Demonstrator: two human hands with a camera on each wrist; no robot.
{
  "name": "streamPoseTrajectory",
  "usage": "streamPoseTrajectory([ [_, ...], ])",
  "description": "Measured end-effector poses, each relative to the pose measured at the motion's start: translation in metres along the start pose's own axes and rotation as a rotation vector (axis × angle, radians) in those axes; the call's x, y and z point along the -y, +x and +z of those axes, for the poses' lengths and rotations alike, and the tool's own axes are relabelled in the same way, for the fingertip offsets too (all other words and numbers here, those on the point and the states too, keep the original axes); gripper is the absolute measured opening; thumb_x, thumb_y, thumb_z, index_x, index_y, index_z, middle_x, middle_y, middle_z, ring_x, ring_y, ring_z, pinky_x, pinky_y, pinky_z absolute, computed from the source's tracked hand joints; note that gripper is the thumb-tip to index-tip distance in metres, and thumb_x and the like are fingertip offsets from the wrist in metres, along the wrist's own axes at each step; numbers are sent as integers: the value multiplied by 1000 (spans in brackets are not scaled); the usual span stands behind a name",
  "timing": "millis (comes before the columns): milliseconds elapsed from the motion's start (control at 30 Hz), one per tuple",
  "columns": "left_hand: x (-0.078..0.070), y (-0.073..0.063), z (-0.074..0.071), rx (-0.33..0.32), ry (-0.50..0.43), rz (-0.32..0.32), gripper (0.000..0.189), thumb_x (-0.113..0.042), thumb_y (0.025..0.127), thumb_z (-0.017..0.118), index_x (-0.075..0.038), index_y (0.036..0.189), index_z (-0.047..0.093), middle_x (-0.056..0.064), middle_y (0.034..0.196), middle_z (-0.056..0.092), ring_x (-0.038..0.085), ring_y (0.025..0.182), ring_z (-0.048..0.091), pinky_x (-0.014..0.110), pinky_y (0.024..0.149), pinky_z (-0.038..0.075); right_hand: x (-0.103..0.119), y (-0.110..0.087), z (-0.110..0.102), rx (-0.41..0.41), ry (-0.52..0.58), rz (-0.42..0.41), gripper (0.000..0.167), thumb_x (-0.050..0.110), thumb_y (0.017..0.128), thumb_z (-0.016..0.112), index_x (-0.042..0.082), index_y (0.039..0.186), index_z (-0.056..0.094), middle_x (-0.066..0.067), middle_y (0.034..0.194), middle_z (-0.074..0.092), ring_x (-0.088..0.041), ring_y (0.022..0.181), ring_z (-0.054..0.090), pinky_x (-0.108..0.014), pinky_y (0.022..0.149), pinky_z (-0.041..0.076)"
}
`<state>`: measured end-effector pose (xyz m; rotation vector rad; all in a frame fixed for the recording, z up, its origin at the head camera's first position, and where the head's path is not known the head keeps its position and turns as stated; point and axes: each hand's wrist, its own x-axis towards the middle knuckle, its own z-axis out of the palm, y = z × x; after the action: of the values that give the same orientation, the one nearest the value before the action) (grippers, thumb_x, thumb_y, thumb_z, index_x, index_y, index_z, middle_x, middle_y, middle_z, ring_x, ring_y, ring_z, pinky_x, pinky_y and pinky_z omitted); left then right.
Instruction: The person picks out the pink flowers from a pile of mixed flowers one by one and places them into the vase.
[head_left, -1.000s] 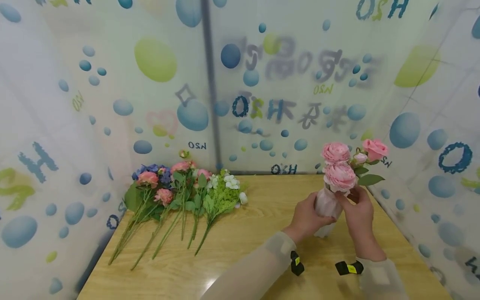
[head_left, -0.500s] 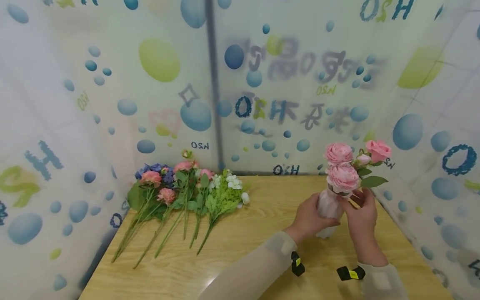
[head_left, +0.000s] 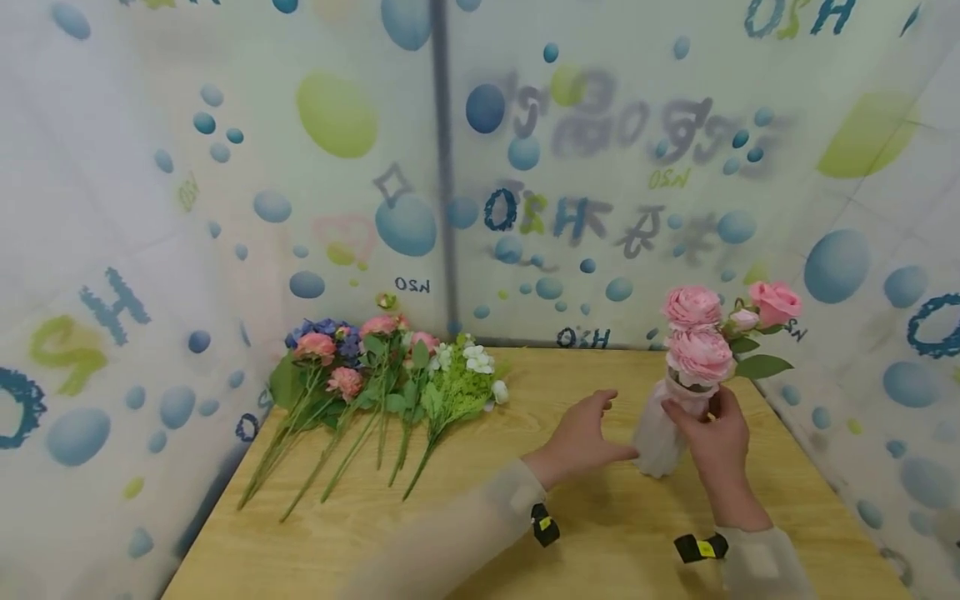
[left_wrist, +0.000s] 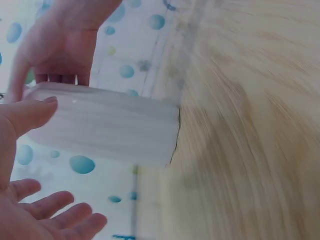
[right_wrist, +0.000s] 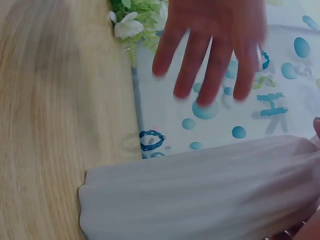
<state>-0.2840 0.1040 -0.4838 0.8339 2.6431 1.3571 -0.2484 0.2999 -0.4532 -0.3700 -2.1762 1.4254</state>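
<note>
Steady the white vase (head_left: 660, 437), upright at the right of the table (head_left: 607, 550), by light pressure from the right hand (head_left: 717, 442) grasping its neck, with the left hand (head_left: 576, 443) released just beside it.

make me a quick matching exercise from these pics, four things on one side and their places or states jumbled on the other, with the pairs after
Things
1. vase
2. left hand
3. right hand
4. blue flowers

Places or states
A. gripping near the neck of a container
B. lying on the table among other stems
C. pale, with pink blooms at its mouth
D. fingers spread, holding nothing

Right pairs: 1-C, 2-D, 3-A, 4-B
</note>
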Motion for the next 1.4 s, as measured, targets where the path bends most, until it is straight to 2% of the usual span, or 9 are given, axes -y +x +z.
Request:
streamPoseTrajectory([
  [167,16,-24,-37,22,68,15,81,-57,77,67,-29,143,31,-7,136,46,14,118,50,31,89,47,4,5,5,-30,-17,9,66,32,74,79,12,129,49,-1,115,54,-9,97,49,-17,75,41],
  [300,29,-44,-64,-12,98,-2,69,-54,83,61,-27,141,34,-5,133,49,17,115,52,31,88,47,6,9,9,-32,-18,50,68,35,73,79,16,131,49,-2,123,54,-13,107,50,-27,85,44],
  [400,38,-56,-83,-55,88,-35,61,-50,86,60,-27,138,38,-4,129,50,18,111,54,31,85,48,5,10,11,-36,-19,41,66,34,74,79,18,131,50,-2,126,55,-16,111,50,-34,91,41],
  [633,65,-80,-123,-135,86,-135,51,-42,88,61,-24,132,44,0,122,54,20,103,57,33,78,49,2,11,15,-56,26,10,59,25,76,77,18,129,53,-2,122,56,-12,109,50,-27,91,38],
  [700,72,-86,-131,-161,83,-154,49,-42,87,62,-22,129,46,3,120,55,21,102,58,35,77,50,1,11,16,-60,13,-1,57,26,77,76,16,128,53,-3,121,57,-11,106,51,-26,88,39],
  [867,86,-97,-150,-215,120,-193,46,-45,86,63,-24,124,48,6,118,57,14,92,59,34,72,50,2,12,19,-62,-17,-14,55,27,78,75,15,127,53,-3,119,57,-11,103,51,-26,84,40],
  [1133,102,-113,-172,-328,181,-220,36,-29,84,69,-17,115,56,7,104,61,10,78,59,31,63,49,0,13,21,-51,-20,10,55,25,78,75,15,127,53,-2,118,57,-10,102,50,-28,83,40],
  [1267,112,-121,-181,-348,216,-268,34,-26,84,70,-14,114,58,4,100,61,9,77,57,31,63,49,0,13,21,-43,-28,17,53,26,78,74,15,126,53,-2,117,58,-10,101,50,-28,81,40],
  [1400,120,-128,-189,-363,290,-314,31,-26,84,69,-12,110,60,5,98,62,11,72,56,32,61,48,-1,14,20,-53,-47,-23,51,27,79,74,13,124,54,-3,115,59,-11,99,51,-29,81,40],
])
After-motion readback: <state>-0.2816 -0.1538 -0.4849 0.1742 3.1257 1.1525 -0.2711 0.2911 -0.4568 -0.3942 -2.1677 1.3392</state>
